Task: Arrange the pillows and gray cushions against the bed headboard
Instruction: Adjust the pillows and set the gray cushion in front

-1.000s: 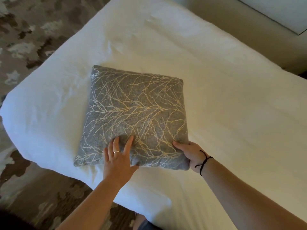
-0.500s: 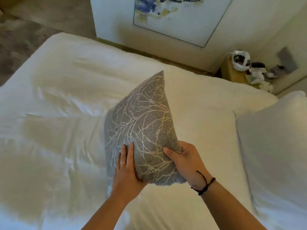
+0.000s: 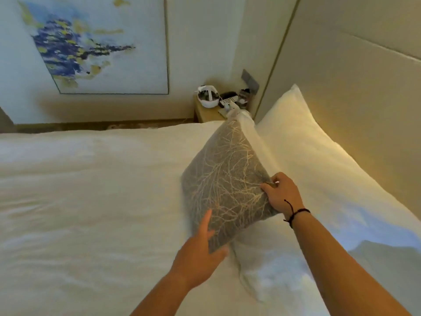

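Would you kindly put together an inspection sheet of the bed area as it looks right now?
Surface: bed covered in a white sheet, lightly wrinkled.
Job's things: gray cushion with a pale branch pattern, tilted up on the bed beside a white pillow that leans against the headboard.
Clutter: nightstand carrying a white bag-like item, a remote and small items too blurred to name.
Hands: left hand with straight fingers against the cushion's lower corner; right hand grips its right edge.
Cables: nothing seen.
Surroundings: framed blue-and-yellow painting on the wall; gray wall plate above the nightstand.
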